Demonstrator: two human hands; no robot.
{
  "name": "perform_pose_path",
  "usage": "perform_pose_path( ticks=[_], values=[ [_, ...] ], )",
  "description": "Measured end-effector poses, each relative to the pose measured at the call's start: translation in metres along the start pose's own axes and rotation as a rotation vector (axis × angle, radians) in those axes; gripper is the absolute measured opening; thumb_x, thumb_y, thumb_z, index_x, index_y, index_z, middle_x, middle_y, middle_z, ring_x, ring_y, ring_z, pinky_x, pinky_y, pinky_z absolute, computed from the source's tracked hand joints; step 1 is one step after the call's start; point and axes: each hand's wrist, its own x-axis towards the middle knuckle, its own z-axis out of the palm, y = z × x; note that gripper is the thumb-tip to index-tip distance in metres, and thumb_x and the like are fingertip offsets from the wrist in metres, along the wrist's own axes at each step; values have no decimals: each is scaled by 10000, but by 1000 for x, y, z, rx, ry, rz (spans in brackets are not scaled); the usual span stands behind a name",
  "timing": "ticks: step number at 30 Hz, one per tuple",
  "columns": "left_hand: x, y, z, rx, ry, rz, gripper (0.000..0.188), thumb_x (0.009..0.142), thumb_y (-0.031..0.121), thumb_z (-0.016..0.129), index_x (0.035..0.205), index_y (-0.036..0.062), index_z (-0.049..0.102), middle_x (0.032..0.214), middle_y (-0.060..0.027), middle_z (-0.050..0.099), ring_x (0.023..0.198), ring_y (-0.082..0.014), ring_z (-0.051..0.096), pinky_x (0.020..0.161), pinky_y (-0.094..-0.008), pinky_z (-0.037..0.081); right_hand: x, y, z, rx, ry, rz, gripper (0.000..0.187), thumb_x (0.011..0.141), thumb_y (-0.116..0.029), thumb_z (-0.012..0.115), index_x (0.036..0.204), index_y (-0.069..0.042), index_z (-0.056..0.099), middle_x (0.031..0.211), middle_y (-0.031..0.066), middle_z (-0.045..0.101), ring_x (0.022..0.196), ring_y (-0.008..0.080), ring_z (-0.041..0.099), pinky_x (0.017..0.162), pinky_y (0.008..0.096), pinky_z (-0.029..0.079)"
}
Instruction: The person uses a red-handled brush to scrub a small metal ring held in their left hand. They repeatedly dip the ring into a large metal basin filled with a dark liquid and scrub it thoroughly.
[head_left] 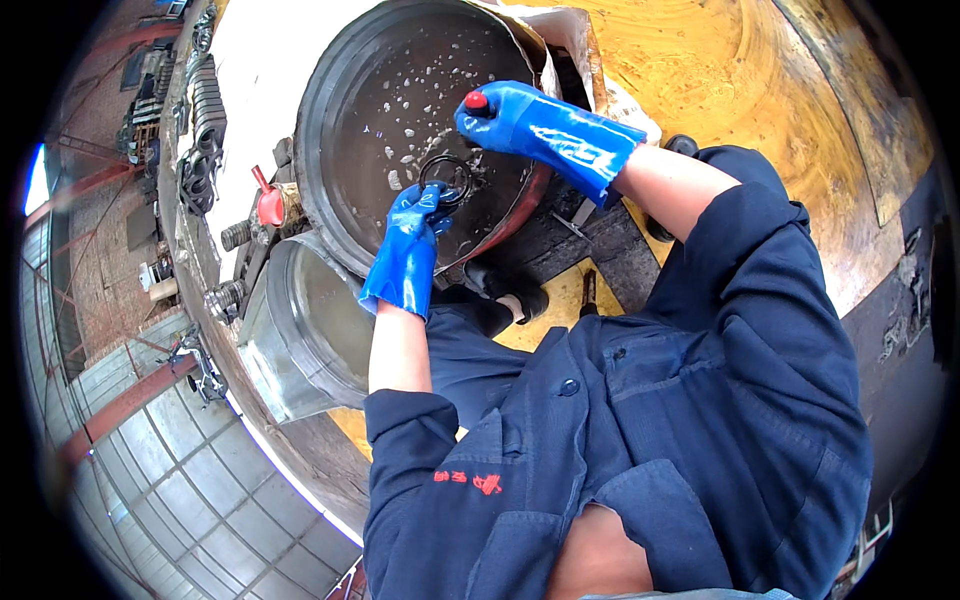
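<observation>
My left hand (408,240), in a long blue rubber glove, pinches a dark ring-shaped part (466,174) at its near left edge. The ring is held over a large round tub (312,160) of murky dark liquid (385,75) with pale foam patches. My right hand (525,118), gloved alike, is closed around a tool whose rounded red handle end (476,101) sticks out of the fist. The tool's working end lies hidden below the glove, close to the ring's right side.
A translucent bucket (285,335) stands against the tub's near left side. Left of the tub lie a red-handled object (268,200) and several ribbed metal parts (205,110). Yellow stained board (690,60) covers the area at the right. A dark shoe (525,300) is beneath the tub's near edge.
</observation>
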Motion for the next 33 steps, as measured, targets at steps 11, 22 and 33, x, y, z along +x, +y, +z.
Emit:
perform_pose_path(
  ticks=[11, 22, 33],
  values=[
    [-17, -8, 9, 76, -77, 174, 355, 986, 152, 678, 1330, 71, 651, 1048, -52, 762, 958, -204, 752, 676, -312, 535, -17, -22, 19, -1, -183, -433, 227, 943, -280, 679, 1089, -127, 760, 980, 133, 753, 876, 326, 720, 793, 387, 574],
    [-29, 6, 2, 140, 73, 102, 296, 1015, 289, 699, 1230, 86, 683, 1023, -67, 782, 854, -165, 734, 621, -322, 517, -7, -18, 33, 73, -96, -649, 239, 928, -306, 684, 1084, -136, 746, 996, 148, 737, 901, 366, 707, 801, 426, 570],
    [-42, 0, 34, 86, 310, 472, 277, 1039, 169, 652, 1247, -14, 650, 1022, -96, 757, 798, -112, 661, 654, -243, 490, -5, -2, 38, 225, -187, 259, 374, 905, -392, 691, 984, -34, 763, 879, 126, 746, 825, 230, 696, 812, 380, 539]
  ],
)
